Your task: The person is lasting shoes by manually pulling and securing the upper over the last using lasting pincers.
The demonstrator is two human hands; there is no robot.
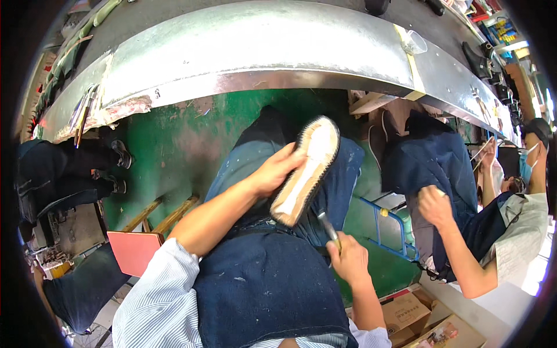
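An unfinished shoe (pixel 306 174) lies bottom up above my lap, its long underside facing me. A white strip runs along the tan bottom, and a dark, ridged edge goes round it. My left hand (pixel 277 170) grips the shoe at its left side, with the fingers partly hidden behind it. Below and to the right, my right hand (pixel 350 258) is closed round a short tool (pixel 328 225) with a light handle and a narrow grey metal end. The tool's tip is apart from the shoe, and its exact kind is unclear.
A long metal-topped bench (pixel 255 43) curves across the front, bearing a clear plastic cup (pixel 413 42). A co-worker's hand (pixel 435 206) is close on my right, above a blue metal frame (pixel 377 223). On my left stands a pink-topped stool (pixel 134 253); cardboard boxes (pixel 406 316) sit behind right.
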